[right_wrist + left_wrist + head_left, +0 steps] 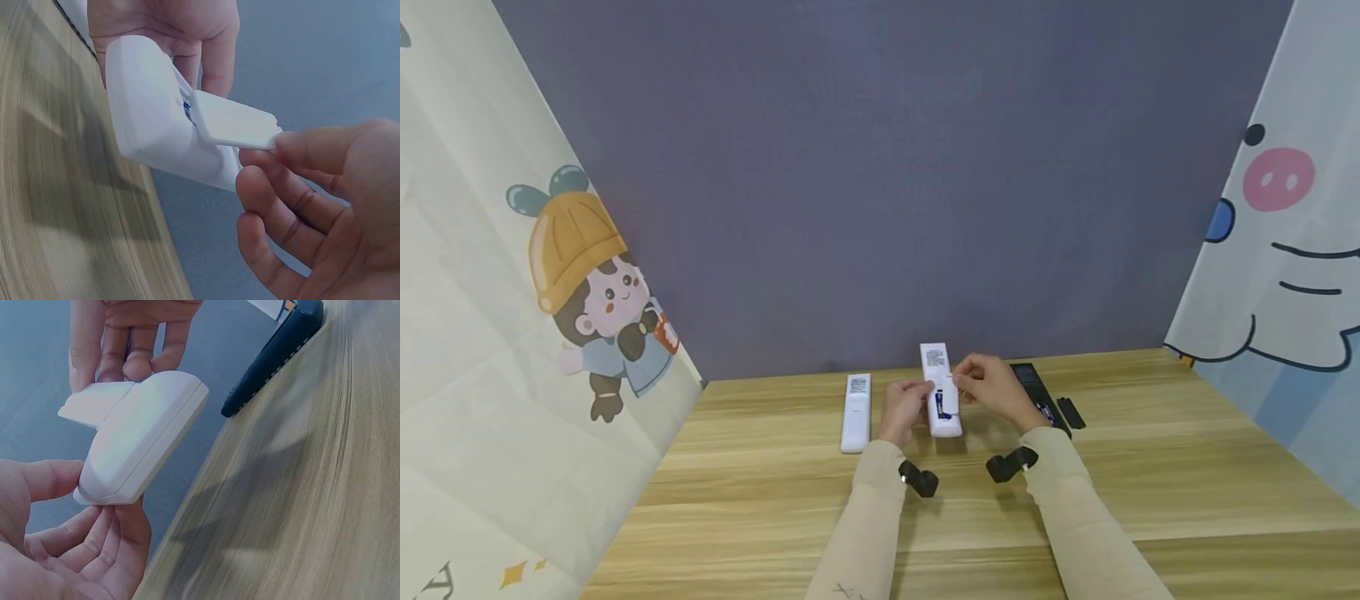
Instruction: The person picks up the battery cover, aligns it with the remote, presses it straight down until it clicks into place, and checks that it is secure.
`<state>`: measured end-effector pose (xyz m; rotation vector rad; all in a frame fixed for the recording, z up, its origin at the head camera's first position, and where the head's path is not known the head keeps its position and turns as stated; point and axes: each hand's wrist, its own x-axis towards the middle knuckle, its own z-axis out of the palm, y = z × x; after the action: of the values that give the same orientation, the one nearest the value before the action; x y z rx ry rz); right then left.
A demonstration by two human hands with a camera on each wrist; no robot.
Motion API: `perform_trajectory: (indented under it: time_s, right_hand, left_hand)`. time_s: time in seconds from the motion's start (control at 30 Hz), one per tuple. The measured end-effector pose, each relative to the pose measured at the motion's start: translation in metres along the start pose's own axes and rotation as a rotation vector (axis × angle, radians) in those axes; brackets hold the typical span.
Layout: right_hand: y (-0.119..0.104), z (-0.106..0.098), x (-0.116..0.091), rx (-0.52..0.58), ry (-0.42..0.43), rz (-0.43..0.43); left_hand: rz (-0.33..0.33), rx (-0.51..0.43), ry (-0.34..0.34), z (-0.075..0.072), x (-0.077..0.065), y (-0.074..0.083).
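My left hand grips a white remote control by its side, lifted above the table with its back facing me. Blue batteries show in its uncovered compartment. Between thumb and fingers my right hand pinches a white battery cover, which sits tilted against the remote beside the compartment. In the left wrist view the cover juts out from the remote.
Left of the hands lies a second white remote, face down. A black remote with blue batteries lies by the right wrist, and a black battery cover is beside it. A grey panel stands behind the wooden table.
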<state>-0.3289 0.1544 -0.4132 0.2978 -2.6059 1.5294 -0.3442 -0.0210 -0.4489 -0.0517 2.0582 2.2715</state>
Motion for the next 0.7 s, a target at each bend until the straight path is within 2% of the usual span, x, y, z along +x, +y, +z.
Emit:
perform_trajectory:
  time_s: [0.4,0.7]
  right_hand:
    - [-0.0010,0.0024,0.0008,0.001,-0.043,-0.050]
    - [-0.0028,0.0021,-0.0005,-0.013,-0.061,-0.049]
  left_hand:
    - [0.000,-0.008,0.003,0.0000,-0.0011,0.0023]
    - [0.008,0.000,0.006,0.0015,-0.0015,0.0024]
